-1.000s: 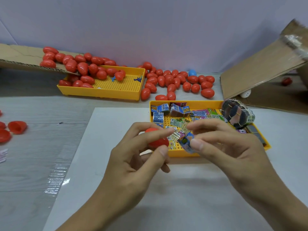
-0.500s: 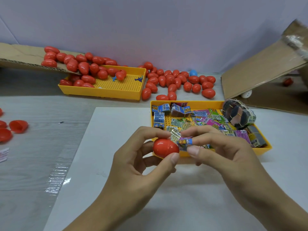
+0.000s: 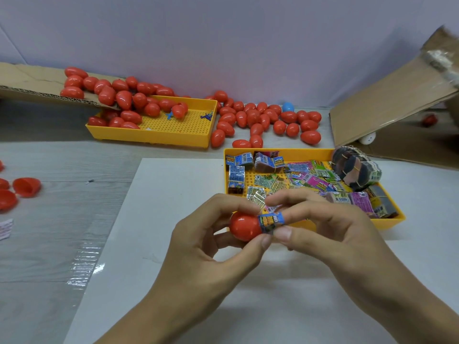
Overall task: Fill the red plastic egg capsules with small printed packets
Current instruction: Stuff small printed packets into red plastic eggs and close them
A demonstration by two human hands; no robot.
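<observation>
We're holding a glossy red plastic egg capsule half [image 3: 243,225] in our left hand [image 3: 198,259], thumb and fingertips curling round it above the white sheet [image 3: 154,244]. Our right hand [image 3: 330,237] is pinching a small rolled blue-and-orange printed packet [image 3: 271,222] between thumb and forefinger, its end touching the capsule's open mouth; how far in it sits, we cannot tell. Just behind our fingers the near yellow perforated plastic tray [image 3: 387,225] is holding loose coloured packets [image 3: 313,178] and a banded bundle [image 3: 356,170]. Farther back, red eggs [image 3: 268,120] are lying between a second yellow tray [image 3: 178,139] and a brown cardboard flap [image 3: 387,108].
</observation>
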